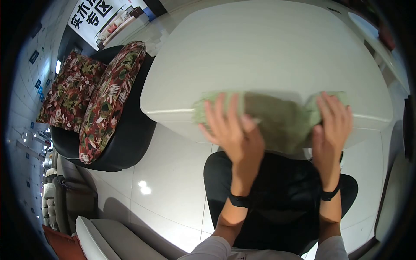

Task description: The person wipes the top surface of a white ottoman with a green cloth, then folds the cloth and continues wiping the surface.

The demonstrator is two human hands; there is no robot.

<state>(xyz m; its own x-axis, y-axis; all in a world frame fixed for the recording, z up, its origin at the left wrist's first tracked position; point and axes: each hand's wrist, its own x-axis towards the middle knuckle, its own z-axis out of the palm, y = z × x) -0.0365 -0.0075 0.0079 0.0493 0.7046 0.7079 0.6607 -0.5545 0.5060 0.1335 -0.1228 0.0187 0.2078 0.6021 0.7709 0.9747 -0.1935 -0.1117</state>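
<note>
A green cloth (pixel 277 119) lies across the near edge of the white table (pixel 264 52), its middle sagging down over the side. My left hand (pixel 232 125) holds the cloth's left end, fingers over the top and thumb at the inner side. At the other end my right hand (pixel 331 121) grips the cloth, with its fingers laid over it and the thumb lower down. Both hands are slightly smeared by motion. Parts of the cloth beneath the fingers are hidden.
A black armchair (pixel 145 143) with floral cushions (pixel 108 97) stands left of the table. A grey sofa (pixel 125 236) is at the lower left. My legs (pixel 281 186) are under the near edge. A printed sign (pixel 104 21) stands at the back left.
</note>
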